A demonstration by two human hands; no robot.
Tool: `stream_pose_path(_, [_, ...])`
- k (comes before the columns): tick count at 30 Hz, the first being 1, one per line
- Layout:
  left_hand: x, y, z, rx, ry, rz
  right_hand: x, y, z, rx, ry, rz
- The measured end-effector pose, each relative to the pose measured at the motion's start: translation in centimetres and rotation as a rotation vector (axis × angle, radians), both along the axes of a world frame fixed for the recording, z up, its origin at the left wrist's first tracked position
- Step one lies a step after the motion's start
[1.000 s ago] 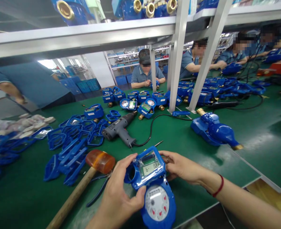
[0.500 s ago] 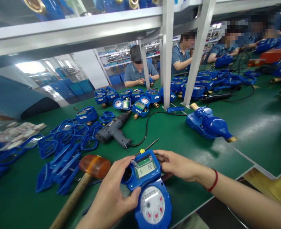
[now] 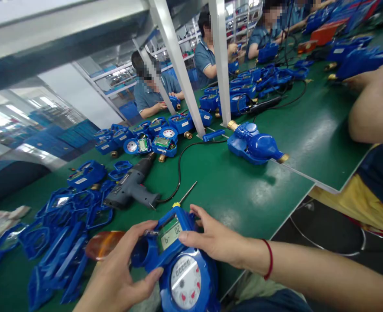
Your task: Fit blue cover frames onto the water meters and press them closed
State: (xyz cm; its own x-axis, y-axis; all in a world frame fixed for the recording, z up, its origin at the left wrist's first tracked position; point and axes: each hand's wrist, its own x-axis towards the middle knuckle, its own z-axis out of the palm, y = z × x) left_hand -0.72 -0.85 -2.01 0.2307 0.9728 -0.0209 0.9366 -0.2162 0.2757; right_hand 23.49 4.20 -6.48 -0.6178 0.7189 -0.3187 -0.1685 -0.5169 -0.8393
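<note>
A blue meter (image 3: 191, 268) with a round white dial and a small digital display lies face up between my hands at the lower middle. My left hand (image 3: 123, 264) grips its left side, thumb near the dial and fingers at the upper corner. Around the right side of the display housing is my right hand (image 3: 211, 236), its thumb on the front beside the digits and its other fingers partly hidden behind. Just beyond the meter lies a screwdriver (image 3: 188, 193) with a yellow collar. The orange mallet head (image 3: 103, 245) is partly covered by my left hand.
A grey heat gun (image 3: 131, 184) with a black cable lies beyond my left hand. Blue frames (image 3: 61, 247) are heaped at left. Another blue meter (image 3: 256, 145) rests right of centre, near metal posts (image 3: 222, 65). Several people work behind; a person's arm (image 3: 373, 104) reaches in at right.
The view has turned right, so the bench items appear further left. My right thumb has come onto the meter's front beside the display. Another person's arm now shows at the right.
</note>
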Motion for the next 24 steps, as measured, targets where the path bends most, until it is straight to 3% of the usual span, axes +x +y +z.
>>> stream_pose_path(5, [0.4, 0.3, 0.6, 0.029, 0.023, -0.048, -1.1, -1.5, -0.2, -0.194, 0.128, -0.062])
stream_pose_path(16, [0.5, -0.2, 0.6, 0.06, 0.005, -0.069, -2.0, -1.5, 0.1, -0.206, 0.156, -0.169])
stream_pose_path(19, [0.1, -1.4, 1.0, -0.033, -0.125, -0.015, -2.2, -2.3, 0.1, -0.071, 0.075, -0.148])
stream_pose_path(22, [0.0, -2.8, 2.1, -0.159, -0.355, 0.069, -2.4, -3.5, 0.4, 0.208, -0.16, -0.108])
stream_pose_path(24, [0.3, -3.6, 2.9, -0.18, -0.398, 0.092, -2.5, -4.4, 0.8, 0.38, -0.244, -0.052])
